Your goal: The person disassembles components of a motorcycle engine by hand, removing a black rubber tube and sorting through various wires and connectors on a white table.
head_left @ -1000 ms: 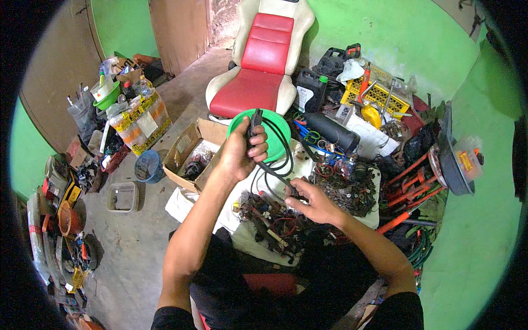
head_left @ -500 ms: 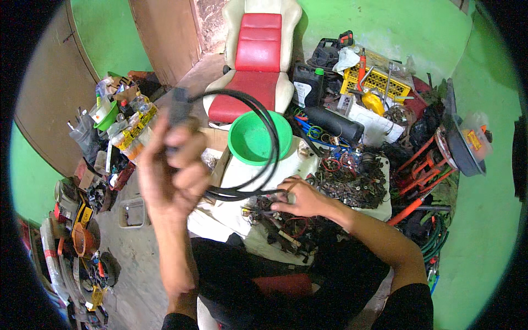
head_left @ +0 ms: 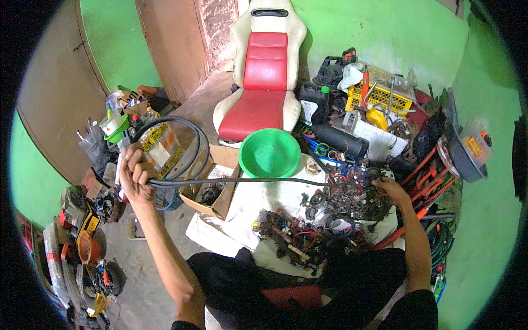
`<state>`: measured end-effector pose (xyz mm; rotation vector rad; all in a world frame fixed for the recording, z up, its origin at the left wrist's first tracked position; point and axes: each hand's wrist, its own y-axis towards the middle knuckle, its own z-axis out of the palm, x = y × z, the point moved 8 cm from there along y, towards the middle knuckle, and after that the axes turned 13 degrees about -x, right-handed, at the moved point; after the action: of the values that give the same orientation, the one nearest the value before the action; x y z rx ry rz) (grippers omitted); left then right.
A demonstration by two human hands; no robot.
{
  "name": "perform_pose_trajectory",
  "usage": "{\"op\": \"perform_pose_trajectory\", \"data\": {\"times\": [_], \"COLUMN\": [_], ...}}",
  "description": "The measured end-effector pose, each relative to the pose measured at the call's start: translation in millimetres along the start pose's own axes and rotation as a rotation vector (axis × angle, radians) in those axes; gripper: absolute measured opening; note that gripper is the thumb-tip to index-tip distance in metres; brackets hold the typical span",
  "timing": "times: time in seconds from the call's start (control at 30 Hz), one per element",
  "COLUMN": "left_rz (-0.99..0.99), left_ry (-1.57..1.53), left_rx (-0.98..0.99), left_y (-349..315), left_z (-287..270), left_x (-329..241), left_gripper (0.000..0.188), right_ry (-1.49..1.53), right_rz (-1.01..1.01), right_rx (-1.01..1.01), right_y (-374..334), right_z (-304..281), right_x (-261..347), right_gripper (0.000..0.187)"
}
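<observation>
- Left hand [head_left: 137,171]: fingers clamped round the black cable [head_left: 236,180], out to my left and well apart from the other hand. An end piece [head_left: 125,138] pokes up past the fist.
- Cable: loops arc above and right of that fist; one near-straight run crosses just over the front edge of the green basin [head_left: 269,154].
- Right hand [head_left: 389,190]: over the far heap of small parts [head_left: 360,201], fingers bent. From my end I can't tell if they pinch the cable; the run fades into the dark clutter.
- Doing it well, my take: firm left grip, run just taut, loops open so they don't cross. Pull evenly, and lift the right end clear of the wires, which could snag it.
- Green basin sits on the white sheet [head_left: 236,220], behind the near heap [head_left: 291,239].
- Cardboard box [head_left: 201,208], left of the basin: flaps up, dark part [head_left: 212,193] inside.
- Blue bucket [head_left: 168,202]: partly behind the cable and box, contents hidden from me.
- Yellow crate [head_left: 355,102], back right: tools and odds in and around it.
- Dark grey basin [head_left: 461,157], far right: clear bag [head_left: 476,144] at its rim, something orange inside.
</observation>
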<state>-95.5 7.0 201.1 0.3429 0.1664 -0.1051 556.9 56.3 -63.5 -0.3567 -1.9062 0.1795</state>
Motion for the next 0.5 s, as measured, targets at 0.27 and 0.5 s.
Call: {"op": "perform_pose_trajectory", "data": {"times": [0.27,0.5], "left_rz": [-0.038,-0.475], "left_ry": [0.697,1.317], "left_rx": [-0.634,-0.399], "left_y": [14,21], "left_z": [-42,-43], "left_x": [63,169], "left_gripper": [0.042,0.054], "right_ry": [0.771,0.608], "right_rz": [0.013,-0.103], "right_rx": [0.150,0.023], "right_y": [-62,-50], "right_z": [22,65], "right_x": [65,121], "right_gripper": [0.044,0.036]}}
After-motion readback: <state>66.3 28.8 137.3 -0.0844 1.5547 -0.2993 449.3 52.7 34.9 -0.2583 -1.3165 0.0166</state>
